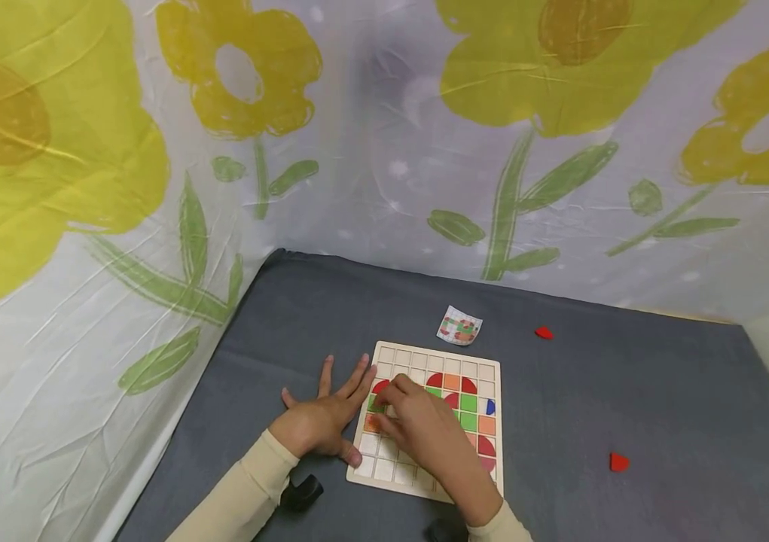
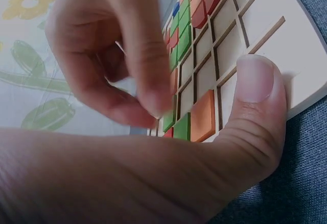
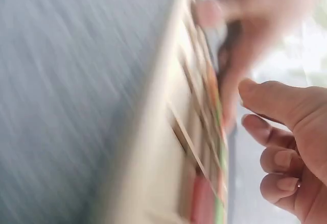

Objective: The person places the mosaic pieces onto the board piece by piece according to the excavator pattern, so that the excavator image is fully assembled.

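A square wooden puzzle board (image 1: 384, 470) with a grid of cells lies on the table, partly filled with red, green, orange and pink pieces and one blue half-round piece (image 1: 490, 407). My left hand (image 1: 319, 421) is spread at its left side, thumb resting on the board's near left edge. Over the left part of the board is my right hand (image 1: 425, 429), its thumb and forefinger bent and apart in the right wrist view, with nothing visible between them. Close to those fingertips, an orange tile (image 2: 203, 117) and a green tile (image 2: 182, 128) sit in cells.
A small printed pattern card (image 1: 459, 331) lies beyond the board. One red piece (image 1: 544, 333) lies at the far right of the card, another red piece (image 1: 618, 461) to the right of the board. A flower-print curtain (image 1: 370, 150) stands behind the dark grey tablecloth (image 1: 560, 421).
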Tool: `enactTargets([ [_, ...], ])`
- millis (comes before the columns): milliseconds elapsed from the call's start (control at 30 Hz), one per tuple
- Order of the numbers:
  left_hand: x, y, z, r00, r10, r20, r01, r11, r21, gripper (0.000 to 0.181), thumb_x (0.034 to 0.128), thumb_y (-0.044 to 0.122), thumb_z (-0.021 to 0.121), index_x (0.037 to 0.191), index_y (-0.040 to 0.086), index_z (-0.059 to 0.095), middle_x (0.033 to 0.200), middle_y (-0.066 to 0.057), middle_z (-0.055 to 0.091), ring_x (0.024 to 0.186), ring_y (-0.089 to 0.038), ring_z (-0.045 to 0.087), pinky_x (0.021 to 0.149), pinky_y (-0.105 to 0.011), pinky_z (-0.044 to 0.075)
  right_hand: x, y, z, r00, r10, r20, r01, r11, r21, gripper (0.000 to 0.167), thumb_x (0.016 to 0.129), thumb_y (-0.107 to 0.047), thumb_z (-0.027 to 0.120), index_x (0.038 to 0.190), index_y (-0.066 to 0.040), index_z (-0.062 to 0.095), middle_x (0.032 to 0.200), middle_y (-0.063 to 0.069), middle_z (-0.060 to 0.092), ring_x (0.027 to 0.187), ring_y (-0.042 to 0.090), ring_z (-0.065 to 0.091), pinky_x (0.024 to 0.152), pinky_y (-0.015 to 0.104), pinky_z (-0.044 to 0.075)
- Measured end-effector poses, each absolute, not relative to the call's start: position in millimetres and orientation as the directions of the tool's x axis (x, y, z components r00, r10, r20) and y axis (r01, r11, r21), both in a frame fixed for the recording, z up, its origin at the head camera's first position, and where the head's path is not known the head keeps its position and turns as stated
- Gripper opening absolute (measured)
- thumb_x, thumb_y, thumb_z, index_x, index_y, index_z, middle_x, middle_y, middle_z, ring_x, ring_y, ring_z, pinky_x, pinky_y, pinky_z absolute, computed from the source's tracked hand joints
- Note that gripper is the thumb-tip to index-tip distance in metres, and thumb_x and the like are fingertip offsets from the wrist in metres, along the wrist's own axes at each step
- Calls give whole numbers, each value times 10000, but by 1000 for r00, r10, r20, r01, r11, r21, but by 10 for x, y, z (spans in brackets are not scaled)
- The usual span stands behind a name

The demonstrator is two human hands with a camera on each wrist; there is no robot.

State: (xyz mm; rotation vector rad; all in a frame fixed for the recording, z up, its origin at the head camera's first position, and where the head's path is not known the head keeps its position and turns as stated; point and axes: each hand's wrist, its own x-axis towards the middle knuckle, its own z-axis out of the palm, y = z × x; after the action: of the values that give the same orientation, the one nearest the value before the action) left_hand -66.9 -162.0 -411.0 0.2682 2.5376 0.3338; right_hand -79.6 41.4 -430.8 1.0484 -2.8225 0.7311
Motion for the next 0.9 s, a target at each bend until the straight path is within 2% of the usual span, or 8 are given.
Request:
enactTargets([
  [200, -685, -1628, -4112, -821, 253, -512, 111, 950, 293, 1420, 665, 520, 947, 1722, 324, 19, 1777, 107, -134, 1598, -445, -191, 937, -985, 79, -1085, 864, -4197, -868, -434, 242, -496, 749, -439, 147, 948, -201, 825, 1070, -149, 762, 987, -45, 666, 720, 95, 619, 600, 282, 513],
  [433, -668, -1622, -4121, -817, 257, -516, 109, 948, 299, 1430, 668, 507, 958, 1722, 318, 10, 1780, 100, -122, 1600, -445, -187, 941, -985, 68, -1431, 1691, -4226, -932, -255, 258, -348, 830, -437, 220, 973, -48, 746, 1192, -34, 734, 1080, 113, 670, 703, 215, 621, 589, 385, 494],
  [600, -654, -1618, -4109, -815, 258, -519, 109, 948, 300, 1432, 662, 504, 962, 1722, 321, 16, 1779, 102, -127, 1599, -441, -193, 942, -985, 67, -1594, 2198, -4263, -954, -176, 242, -267, 865, -424, 302, 989, 13, 684, 1289, -14, 704, 1189, 225, 634, 784, 373, 659, 584, 489, 506],
  [700, -651, -1618, -4113, -814, 260, -520, 109, 947, 302, 1431, 662, 502, 961, 1722, 323, 16, 1778, 102, -130, 1599, -438, -196, 940, -986, 65, -1677, 2385, -4273, -970, -148, 193, -218, 879, -424, 372, 980, 14, 691, 1350, -23, 670, 1229, 264, 611, 878, 454, 667, 642, 563, 527],
  [900, -676, -1618, -4117, -822, 259, -508, 109, 946, 305, 1437, 666, 496, 961, 1721, 325, -1, 1779, 103, -130, 1604, -429, -188, 940, -985, 60, -1837, 2528, -4273, -989, -121, 88, -147, 891, -429, 453, 1005, -31, 680, 1451, -33, 604, 1250, 277, 588, 1005, 479, 649, 735, 598, 527],
])
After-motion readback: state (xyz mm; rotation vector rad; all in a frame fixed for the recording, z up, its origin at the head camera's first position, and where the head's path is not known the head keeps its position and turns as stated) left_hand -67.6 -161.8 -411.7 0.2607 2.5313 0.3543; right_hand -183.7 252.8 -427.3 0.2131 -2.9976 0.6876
